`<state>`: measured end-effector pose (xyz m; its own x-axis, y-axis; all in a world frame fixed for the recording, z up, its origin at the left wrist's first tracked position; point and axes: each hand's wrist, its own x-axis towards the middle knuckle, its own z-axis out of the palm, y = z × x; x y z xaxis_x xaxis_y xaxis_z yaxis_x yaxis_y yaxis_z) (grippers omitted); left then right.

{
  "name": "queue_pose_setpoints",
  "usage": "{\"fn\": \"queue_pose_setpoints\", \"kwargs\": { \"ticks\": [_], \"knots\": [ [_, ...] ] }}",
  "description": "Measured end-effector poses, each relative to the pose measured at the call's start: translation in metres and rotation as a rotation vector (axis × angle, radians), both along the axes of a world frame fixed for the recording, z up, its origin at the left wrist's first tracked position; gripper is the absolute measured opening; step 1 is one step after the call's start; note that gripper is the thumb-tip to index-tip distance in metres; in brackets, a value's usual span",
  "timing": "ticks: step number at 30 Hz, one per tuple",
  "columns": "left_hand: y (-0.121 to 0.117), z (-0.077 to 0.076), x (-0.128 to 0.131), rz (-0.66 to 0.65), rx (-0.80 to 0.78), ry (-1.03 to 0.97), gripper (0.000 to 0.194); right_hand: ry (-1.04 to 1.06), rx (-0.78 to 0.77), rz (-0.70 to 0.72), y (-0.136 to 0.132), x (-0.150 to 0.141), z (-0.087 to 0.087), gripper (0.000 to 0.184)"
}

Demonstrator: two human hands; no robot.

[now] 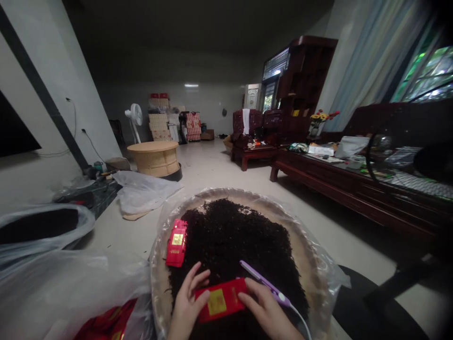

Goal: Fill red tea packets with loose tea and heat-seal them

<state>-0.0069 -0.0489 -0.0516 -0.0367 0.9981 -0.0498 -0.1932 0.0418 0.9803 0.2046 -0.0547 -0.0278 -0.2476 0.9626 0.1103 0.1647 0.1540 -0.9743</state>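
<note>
A red foil packet [223,299] with a gold label lies level between my two hands, low over a heap of dark loose tea leaves [237,236]. My left hand [189,298] has its thumb on the packet's left end, with the upper fingers raised and slightly apart. At the other end my right hand [264,307] pinches the packet between thumb and fingers. Beside it, on the leaves, rests a purple hair straightener [265,282] with a pale cord. More red packets [176,243] lie at the heap's left edge, inside a round, plastic-lined tray [155,269].
Left of the tray, a clear plastic bag [88,269] holds red packets [106,323]; another bag [81,217] has dark contents. Farther off are a round wooden table [153,150] and white fan [134,114]. A dark wooden table [318,165] and black stand base [354,293] are right.
</note>
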Motion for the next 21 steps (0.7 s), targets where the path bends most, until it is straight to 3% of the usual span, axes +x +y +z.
{"fn": "queue_pose_setpoints", "kwargs": {
  "ticks": [2, 5, 10, 15, 18, 21],
  "knots": [
    [-0.001, 0.005, -0.008, -0.182, -0.047, 0.139, 0.060, -0.150, 0.076, 0.000, -0.001, 0.005, 0.003, 0.022],
    [-0.007, 0.001, 0.001, -0.234, -0.065, 0.351, 0.036, -0.208, 0.195, -0.084, 0.000, -0.004, -0.002, 0.025],
    [-0.010, -0.013, 0.022, -0.008, -0.094, 0.231, 0.059, -0.218, 0.473, -0.302, 0.001, -0.034, -0.029, 0.050],
    [-0.009, -0.017, 0.030, 0.054, -0.159, 0.108, 0.064, -0.328, 0.703, -0.377, 0.002, -0.043, -0.045, 0.056],
    [-0.013, -0.018, 0.039, 0.129, -0.138, 0.092, 0.065, -0.361, 0.801, -0.446, 0.005, -0.040, -0.042, 0.047],
    [-0.017, -0.018, 0.043, 0.167, -0.103, 0.154, 0.067, -0.375, 0.831, -0.576, 0.008, -0.034, -0.035, 0.020]
  ]
}}
